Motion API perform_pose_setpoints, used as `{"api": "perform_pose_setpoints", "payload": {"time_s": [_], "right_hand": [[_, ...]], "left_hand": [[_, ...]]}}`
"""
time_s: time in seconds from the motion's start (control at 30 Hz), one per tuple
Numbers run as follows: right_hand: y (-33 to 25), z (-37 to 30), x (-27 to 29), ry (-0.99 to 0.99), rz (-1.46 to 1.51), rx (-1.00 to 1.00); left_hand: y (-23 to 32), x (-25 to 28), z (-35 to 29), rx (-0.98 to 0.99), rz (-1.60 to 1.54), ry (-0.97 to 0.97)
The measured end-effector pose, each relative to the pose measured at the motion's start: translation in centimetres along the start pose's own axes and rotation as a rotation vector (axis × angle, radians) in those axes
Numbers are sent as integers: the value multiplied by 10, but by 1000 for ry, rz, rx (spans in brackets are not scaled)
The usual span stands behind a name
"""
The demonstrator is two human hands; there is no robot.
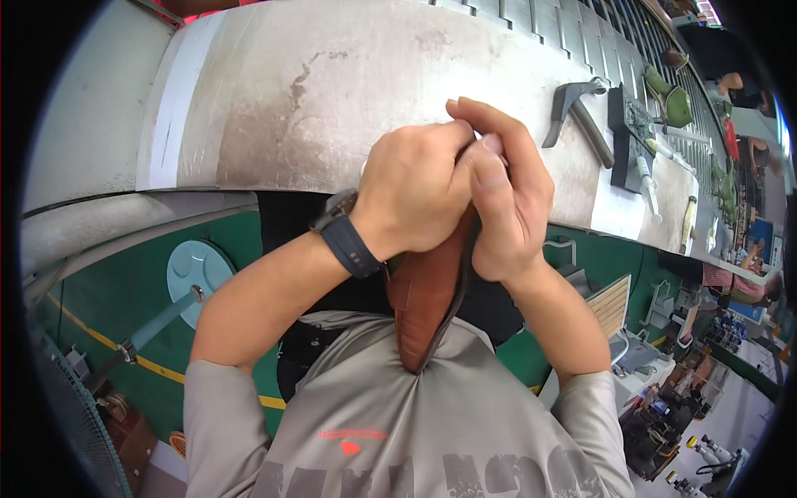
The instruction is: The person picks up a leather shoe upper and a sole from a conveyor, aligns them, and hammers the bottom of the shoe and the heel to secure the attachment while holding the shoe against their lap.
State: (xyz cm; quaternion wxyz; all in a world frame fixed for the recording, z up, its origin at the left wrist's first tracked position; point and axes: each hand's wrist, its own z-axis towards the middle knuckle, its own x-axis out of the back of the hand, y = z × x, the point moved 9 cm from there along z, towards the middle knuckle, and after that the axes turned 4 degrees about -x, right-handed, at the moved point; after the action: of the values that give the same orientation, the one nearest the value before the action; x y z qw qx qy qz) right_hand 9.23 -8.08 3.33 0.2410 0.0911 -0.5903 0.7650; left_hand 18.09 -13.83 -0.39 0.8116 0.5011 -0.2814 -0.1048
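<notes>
A brown leather shoe (425, 299) with a dark sole edge points lengthwise from my belly toward the bench, one end pressed against my grey shirt. My left hand (418, 184), with a dark watch on its wrist, is closed over the far end of the shoe. Around the same end curls my right hand (513, 187), its thumb pressing near the left fingers and its index finger arched over. Both hands cover that far end, so its shape is hidden.
The worn pale bench (274, 108) spans ahead. On its right lie a hammer (585, 124), a black tray (628, 137) and a white tube-shaped tool (647, 189). Green shoes (677, 104) sit beyond, by the metal rollers. A pale blue round stool (202, 278) stands lower left.
</notes>
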Motion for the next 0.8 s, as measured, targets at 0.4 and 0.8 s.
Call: {"api": "perform_pose_setpoints", "payload": {"time_s": [0.4, 0.8], "right_hand": [[52, 102, -9, 22, 288, -277], [69, 99, 17, 157, 349, -296]], "left_hand": [[-43, 20, 78, -35, 139, 37], [-52, 14, 88, 204, 156, -4]]}}
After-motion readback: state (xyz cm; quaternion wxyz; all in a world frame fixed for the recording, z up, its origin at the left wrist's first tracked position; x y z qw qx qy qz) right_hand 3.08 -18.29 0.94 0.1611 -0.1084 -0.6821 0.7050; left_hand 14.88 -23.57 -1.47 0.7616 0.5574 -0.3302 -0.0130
